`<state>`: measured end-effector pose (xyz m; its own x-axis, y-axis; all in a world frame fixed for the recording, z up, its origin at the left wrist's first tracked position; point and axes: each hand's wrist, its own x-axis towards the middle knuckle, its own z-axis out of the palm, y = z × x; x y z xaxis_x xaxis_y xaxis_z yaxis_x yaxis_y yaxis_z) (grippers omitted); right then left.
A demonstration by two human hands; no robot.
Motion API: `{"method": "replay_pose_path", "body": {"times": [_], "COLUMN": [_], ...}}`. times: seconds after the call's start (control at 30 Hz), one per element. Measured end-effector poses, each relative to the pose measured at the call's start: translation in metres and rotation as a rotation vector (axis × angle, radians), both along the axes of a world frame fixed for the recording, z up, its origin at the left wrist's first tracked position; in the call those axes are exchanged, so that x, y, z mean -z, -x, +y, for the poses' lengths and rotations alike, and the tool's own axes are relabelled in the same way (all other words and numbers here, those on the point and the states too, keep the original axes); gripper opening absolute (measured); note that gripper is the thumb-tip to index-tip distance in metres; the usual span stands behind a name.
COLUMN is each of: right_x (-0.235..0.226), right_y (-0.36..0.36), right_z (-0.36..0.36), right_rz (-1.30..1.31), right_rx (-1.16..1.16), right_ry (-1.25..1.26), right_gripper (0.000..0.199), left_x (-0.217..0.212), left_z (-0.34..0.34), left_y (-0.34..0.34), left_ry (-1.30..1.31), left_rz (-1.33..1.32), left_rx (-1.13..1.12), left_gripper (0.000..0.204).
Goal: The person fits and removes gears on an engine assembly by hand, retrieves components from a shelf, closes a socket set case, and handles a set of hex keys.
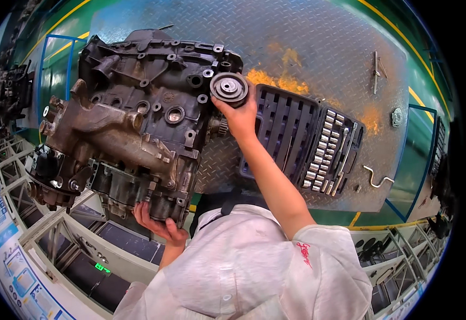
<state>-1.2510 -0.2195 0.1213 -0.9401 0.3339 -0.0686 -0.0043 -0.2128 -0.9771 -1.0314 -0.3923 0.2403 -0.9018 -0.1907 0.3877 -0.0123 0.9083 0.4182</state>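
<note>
A large dark engine block [153, 101] lies on the metal-topped bench, with a brown cast manifold [97, 122] across its left part. At its right end my right hand [242, 114] is wrapped round a grey, round, grooved pulley [229, 86], its thumb and fingers at the rim. Whether the pulley touches the engine cannot be told. Below it a toothed gear [219, 127] sticks out of the engine's side. My left hand [161, 224] rests against the engine's near edge, fingers extended and thumb apart, holding no loose part.
Right of the engine, an opened black socket case [286, 128] holds several chrome sockets [322, 149] and a ratchet. A bent crank handle [378, 178] lies beyond it, and a metal bar [376, 73] farther back. Orange stains [283, 80] mark the bench's tread plate [227, 32].
</note>
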Motion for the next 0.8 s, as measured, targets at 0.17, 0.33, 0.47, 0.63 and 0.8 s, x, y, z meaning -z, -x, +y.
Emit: {"method": "replay_pose_path", "body": {"times": [0.17, 0.33, 0.47, 0.63, 0.8], "right_x": [0.015, 0.011, 0.001, 0.004, 0.016], "right_y": [-0.013, -0.003, 0.012, 0.016, 0.004], "right_z": [0.005, 0.012, 0.026, 0.032, 0.017], "right_rz": [-0.104, -0.293, -0.384, -0.383, -0.354], "right_rx": [0.004, -0.102, -0.285, -0.365, -0.267], "right_ry": [-0.488, -0.576, -0.427, -0.464, -0.407], "right_gripper": [0.075, 0.079, 0.081, 0.081, 0.078], "left_x": [0.003, 0.003, 0.001, 0.002, 0.001], "left_z": [-0.001, -0.001, -0.001, 0.000, 0.000], "left_y": [0.000, 0.000, -0.001, 0.000, 0.001], "left_ry": [-0.042, -0.026, -0.006, 0.001, 0.039], "left_rz": [0.006, 0.020, -0.025, -0.025, -0.026], "left_rx": [-0.010, -0.031, 0.014, -0.008, 0.030], "left_gripper": [0.058, 0.059, 0.058, 0.057, 0.057]}}
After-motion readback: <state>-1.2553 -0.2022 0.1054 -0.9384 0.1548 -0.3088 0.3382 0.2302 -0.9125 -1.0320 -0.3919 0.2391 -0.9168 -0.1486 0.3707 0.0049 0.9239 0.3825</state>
